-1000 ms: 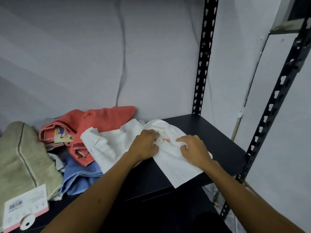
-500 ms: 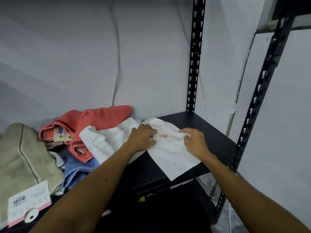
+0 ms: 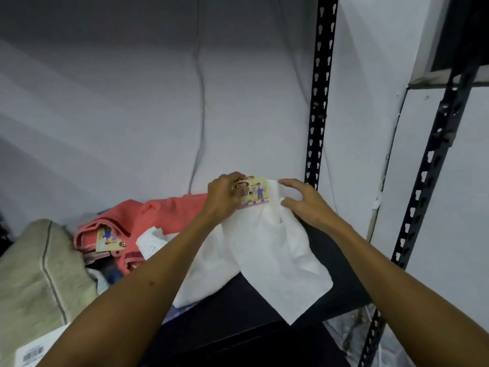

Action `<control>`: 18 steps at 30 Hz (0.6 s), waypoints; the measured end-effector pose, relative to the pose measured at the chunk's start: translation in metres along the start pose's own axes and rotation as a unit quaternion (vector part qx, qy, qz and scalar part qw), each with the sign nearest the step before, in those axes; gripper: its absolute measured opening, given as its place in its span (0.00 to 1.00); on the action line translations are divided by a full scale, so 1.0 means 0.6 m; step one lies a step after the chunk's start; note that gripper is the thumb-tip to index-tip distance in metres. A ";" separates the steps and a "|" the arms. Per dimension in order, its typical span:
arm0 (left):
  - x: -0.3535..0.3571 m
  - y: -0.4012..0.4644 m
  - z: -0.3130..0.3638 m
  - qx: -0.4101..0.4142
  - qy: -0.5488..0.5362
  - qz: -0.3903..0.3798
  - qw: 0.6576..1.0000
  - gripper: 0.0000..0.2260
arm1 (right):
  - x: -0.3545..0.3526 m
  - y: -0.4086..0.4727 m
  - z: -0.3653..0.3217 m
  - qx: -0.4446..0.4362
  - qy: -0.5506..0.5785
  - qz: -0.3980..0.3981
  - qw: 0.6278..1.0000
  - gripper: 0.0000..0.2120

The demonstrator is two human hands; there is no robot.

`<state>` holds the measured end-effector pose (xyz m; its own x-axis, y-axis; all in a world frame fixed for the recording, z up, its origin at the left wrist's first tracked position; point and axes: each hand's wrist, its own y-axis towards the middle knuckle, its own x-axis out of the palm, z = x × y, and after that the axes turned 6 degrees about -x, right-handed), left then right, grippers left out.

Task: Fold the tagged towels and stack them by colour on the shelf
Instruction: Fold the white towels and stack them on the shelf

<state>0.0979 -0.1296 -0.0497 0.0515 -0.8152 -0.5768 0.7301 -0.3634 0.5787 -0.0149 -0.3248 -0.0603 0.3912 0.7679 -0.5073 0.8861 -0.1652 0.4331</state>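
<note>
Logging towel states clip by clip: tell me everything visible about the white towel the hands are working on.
The white towel is plain, soft-looking cloth, unfolded and crumpled. Its top edge is lifted off the black shelf: the left hand grips it beside a colourful card tag, and the right hand pinches the edge a little to the right. The rest hangs and drapes down, one pointed corner hanging past the shelf's front edge. Its left side lies against a coral towel in the pile.
</note>
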 end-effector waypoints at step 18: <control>-0.142 0.087 0.066 -0.060 -0.307 -0.052 0.948 0.05 | -0.032 0.105 -0.138 -0.018 0.233 -0.070 0.970 0.14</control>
<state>0.1045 -0.0969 0.0528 -0.4045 -0.9003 -0.1609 0.7835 -0.4319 0.4467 0.0130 -0.2984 0.0385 0.1048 0.9788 -0.1757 0.9100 -0.0231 0.4141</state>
